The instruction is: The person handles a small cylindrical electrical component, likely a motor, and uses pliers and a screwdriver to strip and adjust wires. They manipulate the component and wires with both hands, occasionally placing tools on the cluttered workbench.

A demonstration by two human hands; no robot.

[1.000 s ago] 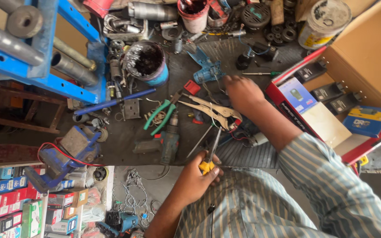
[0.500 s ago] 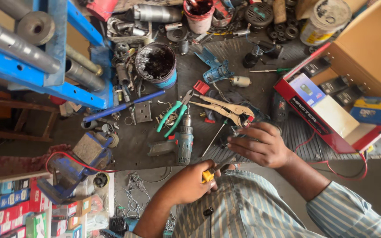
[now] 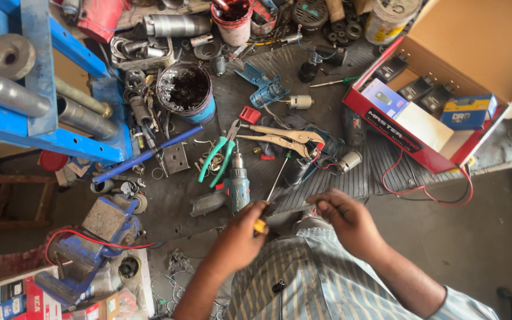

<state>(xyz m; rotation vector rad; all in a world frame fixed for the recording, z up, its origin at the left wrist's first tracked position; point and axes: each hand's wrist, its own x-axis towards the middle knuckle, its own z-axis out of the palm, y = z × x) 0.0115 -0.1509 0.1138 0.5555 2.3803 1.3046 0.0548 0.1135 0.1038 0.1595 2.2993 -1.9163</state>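
Observation:
My left hand (image 3: 239, 237) is closed around the yellow handle of a screwdriver (image 3: 260, 224); its thin shaft runs up toward the locking pliers (image 3: 280, 137). My right hand (image 3: 346, 218) is close beside it, fingertips pinched on a small dark part that I cannot make out. Both hands hover over my striped shirt (image 3: 303, 278) at the near edge of the cluttered dark work surface (image 3: 321, 118). A blue drill body (image 3: 237, 181) and green-handled pliers (image 3: 217, 153) lie just beyond my left hand.
An open red-rimmed cardboard box (image 3: 440, 89) of small packages stands at the right, with a red wire (image 3: 425, 188) trailing from it. A black grease tin (image 3: 186, 89), blue metal frame (image 3: 42, 112), blue vise (image 3: 99, 228) and small motors (image 3: 349, 160) crowd the surface.
My right hand has drawn back from the locking pliers to just beside my left hand, and now pinches a small part. The left hand kept hold of the screwdriver.

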